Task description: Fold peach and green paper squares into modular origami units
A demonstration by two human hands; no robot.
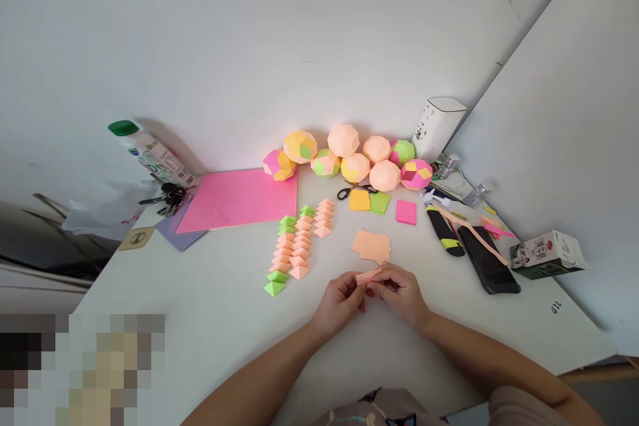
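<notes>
A small folded peach paper piece point(368, 275) is pinched between my two hands near the middle of the white table. My left hand point(339, 299) grips its left end with the fingers closed. At its right end, the thumb and fingers of my right hand point(402, 293) press it. Just beyond them lies a loose stack of peach paper squares point(374, 246). To the left stand rows of folded pointed paper units, peach ones point(301, 243) and green ones point(274, 288). Farther back are yellow point(359, 200), green point(380, 204) and pink point(406, 212) paper squares.
Several faceted paper balls point(343, 140) are piled against the wall. Black scissors point(344, 194) lie before them. A pink sheet point(239, 198), keys point(172, 198) and a bottle point(160, 160) are left. Right are a utility knife point(444, 231), phone point(486, 259) and carton point(546, 254).
</notes>
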